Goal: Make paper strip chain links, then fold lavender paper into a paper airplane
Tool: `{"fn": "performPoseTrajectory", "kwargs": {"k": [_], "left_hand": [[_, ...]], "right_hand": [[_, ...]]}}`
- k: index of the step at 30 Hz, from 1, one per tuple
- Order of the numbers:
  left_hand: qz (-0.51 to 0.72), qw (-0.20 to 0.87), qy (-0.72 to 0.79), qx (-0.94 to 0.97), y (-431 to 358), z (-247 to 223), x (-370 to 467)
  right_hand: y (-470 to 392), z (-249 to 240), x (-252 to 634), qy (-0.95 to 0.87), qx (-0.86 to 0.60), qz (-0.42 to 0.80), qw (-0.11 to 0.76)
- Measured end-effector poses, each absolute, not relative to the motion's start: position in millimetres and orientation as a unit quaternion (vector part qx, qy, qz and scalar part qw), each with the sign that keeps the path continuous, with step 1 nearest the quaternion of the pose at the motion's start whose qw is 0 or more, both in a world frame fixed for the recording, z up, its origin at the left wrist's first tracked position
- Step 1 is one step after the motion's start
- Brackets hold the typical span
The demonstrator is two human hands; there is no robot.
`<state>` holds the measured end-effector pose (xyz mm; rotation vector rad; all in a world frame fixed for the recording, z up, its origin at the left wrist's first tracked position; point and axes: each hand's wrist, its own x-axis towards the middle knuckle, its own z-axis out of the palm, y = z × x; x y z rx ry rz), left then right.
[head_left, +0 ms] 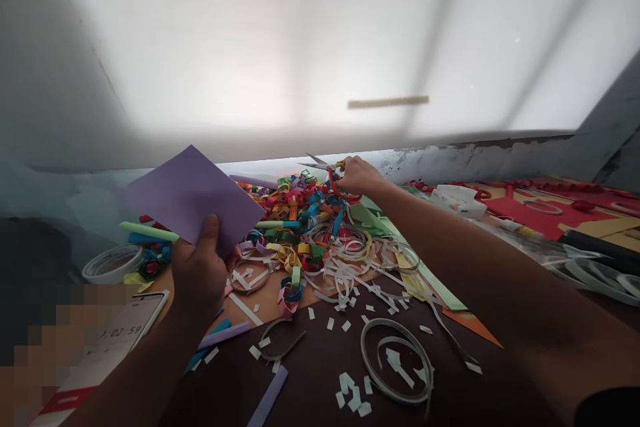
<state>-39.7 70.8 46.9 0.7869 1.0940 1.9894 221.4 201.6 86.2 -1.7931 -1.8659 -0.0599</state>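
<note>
Your left hand (pixel 203 267) pinches a purple sheet (pixel 193 197), held up left of the paper chain (pixel 289 203), while your right hand (pixel 360 175), well apart, grips parted scissors (pixel 327 169) at the chain's far side. Much of that chain looks already linked, but the sheet seems uncut and loose strips (pixel 269 395) lie unlooped on the table (pixel 313 383).

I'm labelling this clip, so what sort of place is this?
Probably a paper craft workspace: colored paper chains heaped up, scissors in the right hand, and white scraps scattered on the dark tabletop.
</note>
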Motion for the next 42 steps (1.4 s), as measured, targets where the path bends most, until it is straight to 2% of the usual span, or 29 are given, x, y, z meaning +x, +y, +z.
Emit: {"fn": "performPoseTrajectory", "kwargs": {"k": [4, 9, 13, 19, 27, 32, 38, 42], "left_hand": [[0.776, 0.361, 0.415, 0.309, 69.4, 49.1, -41.1], [0.771, 0.363, 0.410, 0.326, 68.6, 45.9, -42.0], [0.779, 0.350, 0.398, 0.336, 70.8, 40.5, -39.6], [0.785, 0.345, 0.385, 0.341, 71.4, 42.1, -39.6], [0.780, 0.343, 0.397, 0.341, 73.2, 38.9, -44.9], [0.764, 0.346, 0.416, 0.351, 75.4, 34.5, -41.9], [0.730, 0.363, 0.449, 0.365, 79.5, 29.6, -41.1], [0.708, 0.373, 0.465, 0.378, 75.8, 27.0, -37.2]], "right_hand": [[169.9, 68.1, 218.4, -0.707, -0.650, 0.013, 0.280], [121.6, 29.9, 188.7, -0.771, -0.581, 0.172, 0.195], [112.1, 12.9, 163.3, -0.775, -0.573, 0.200, 0.173], [136.1, 18.3, 167.8, -0.752, -0.584, 0.203, 0.229], [202.8, 70.2, 181.4, -0.695, -0.607, 0.139, 0.359], [221.8, 82.0, 176.6, -0.651, -0.633, 0.128, 0.400], [172.1, 70.9, 203.2, -0.644, -0.582, 0.188, 0.459], [100.8, 52.9, 223.2, -0.708, -0.500, 0.298, 0.400]]}}
